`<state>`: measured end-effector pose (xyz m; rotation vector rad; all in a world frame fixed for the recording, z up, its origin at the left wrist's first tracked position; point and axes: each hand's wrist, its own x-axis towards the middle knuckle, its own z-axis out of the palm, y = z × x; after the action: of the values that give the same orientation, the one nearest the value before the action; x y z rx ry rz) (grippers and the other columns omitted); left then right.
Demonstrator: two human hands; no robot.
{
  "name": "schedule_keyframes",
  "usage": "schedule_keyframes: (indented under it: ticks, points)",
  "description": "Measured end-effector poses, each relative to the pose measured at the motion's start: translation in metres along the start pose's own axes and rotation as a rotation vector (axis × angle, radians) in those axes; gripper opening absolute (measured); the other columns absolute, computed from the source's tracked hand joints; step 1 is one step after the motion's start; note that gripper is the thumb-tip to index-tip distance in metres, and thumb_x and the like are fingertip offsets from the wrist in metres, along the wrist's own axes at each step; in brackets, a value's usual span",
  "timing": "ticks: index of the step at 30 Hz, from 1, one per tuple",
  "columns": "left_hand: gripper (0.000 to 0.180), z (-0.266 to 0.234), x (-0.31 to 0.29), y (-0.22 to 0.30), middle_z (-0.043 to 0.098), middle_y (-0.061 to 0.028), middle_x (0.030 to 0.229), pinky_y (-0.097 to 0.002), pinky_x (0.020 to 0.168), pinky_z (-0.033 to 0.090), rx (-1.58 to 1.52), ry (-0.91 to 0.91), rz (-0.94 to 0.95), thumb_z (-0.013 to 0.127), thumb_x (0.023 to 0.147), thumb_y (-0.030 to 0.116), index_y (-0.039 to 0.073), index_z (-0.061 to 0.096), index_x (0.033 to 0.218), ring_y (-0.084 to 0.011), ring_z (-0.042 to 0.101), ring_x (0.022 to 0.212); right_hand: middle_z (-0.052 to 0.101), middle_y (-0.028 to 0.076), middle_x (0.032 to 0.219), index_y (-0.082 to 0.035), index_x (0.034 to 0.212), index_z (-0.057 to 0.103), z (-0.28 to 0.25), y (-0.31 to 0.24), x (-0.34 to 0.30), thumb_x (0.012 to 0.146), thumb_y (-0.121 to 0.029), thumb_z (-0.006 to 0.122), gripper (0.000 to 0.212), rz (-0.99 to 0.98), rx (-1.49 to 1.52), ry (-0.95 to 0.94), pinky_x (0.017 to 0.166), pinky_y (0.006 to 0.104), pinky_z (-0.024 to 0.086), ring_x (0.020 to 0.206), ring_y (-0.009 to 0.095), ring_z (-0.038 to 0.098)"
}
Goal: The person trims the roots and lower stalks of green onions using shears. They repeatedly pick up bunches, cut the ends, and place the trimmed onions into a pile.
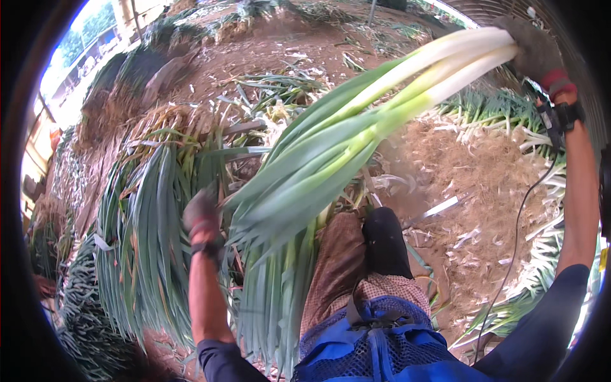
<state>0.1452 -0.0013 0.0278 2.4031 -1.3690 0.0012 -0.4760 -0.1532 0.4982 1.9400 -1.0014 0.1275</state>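
At the upper right my right hand (538, 54), in a dark glove with a red cuff, is closed around the white ends of a few long green onions (375, 124). They slant down to the left, their green leaves fanning out toward my left hand. My gloved left hand (202, 216) is raised beside a thick heap of green onions (149, 235) whose leaves hang down. Motion smears its fingers, so their shape does not show. More leaves (273, 305) hang just left of my legs.
Rows of green onions (499, 111) with white stems lie along the right side. Dry root scraps (445, 172) cover the ground ahead of my knees. A black cable (519, 235) runs down from my right wrist. Further bundles (121, 76) stand at the far left.
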Motion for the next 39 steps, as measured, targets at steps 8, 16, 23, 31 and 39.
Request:
schedule_keyframes:
  ticks: [8,16,23,31,39]
  points:
    - [0.047,-0.001,-0.059,-0.046,0.069,-0.0228,0.132,-0.0422,0.098,0.056,-0.21,0.438,0.065,0.073,0.096,0.014,-0.002,0.065,0.139,-0.0335,0.068,0.116,0.074,0.012,0.101,-0.01,0.104,0.074,-0.062,0.029,-0.046,0.082,-0.012,0.072,0.022,0.082,-0.203,0.057,0.083,0.0446,0.058,0.093,0.032,0.073]
    - [0.089,-0.011,-0.117,0.381,0.05,-0.0181,0.154,-0.0475,0.105,0.05,-2.05,-1.471,0.438,0.075,0.097,0.044,0.006,0.034,0.166,-0.0302,0.056,0.135,0.075,0.013,0.087,-0.008,0.089,0.077,-0.125,-0.04,-0.031,0.081,-0.012,0.071,0.011,0.16,-0.197,0.079,0.081,0.0437,0.058,0.082,0.032,0.074]
    - [0.121,-0.06,-0.102,0.418,0.026,-0.0236,0.174,-0.0517,0.131,0.026,-2.689,-1.866,0.805,0.094,0.074,0.026,-0.005,0.022,0.166,-0.0367,0.027,0.161,0.069,0.001,0.065,-0.015,0.074,0.078,-0.142,-0.109,-0.12,0.082,-0.019,0.07,0.013,0.406,0.16,0.112,0.064,0.0467,0.049,0.062,0.027,0.067]
    - [0.118,-0.019,-0.183,0.41,0.03,-0.0227,0.172,-0.0508,0.13,0.028,-1.506,-1.382,0.514,0.094,0.076,0.027,-0.004,0.024,0.166,-0.0359,0.03,0.16,0.07,0.008,0.08,-0.002,0.087,0.075,-0.086,-0.164,-0.163,0.078,-0.022,0.072,0.022,0.446,0.015,0.18,0.068,0.0483,0.045,0.078,0.03,0.065]
    - [0.115,0.013,-0.204,0.425,0.033,-0.0217,0.171,-0.05,0.13,0.029,-1.114,-1.339,0.475,0.093,0.078,0.028,-0.003,0.027,0.166,-0.0351,0.032,0.158,0.068,0.011,0.082,0.0,0.091,0.073,-0.027,-0.163,-0.168,0.078,-0.022,0.07,0.025,0.515,0.163,0.534,0.076,0.0513,0.047,0.083,0.032,0.064]
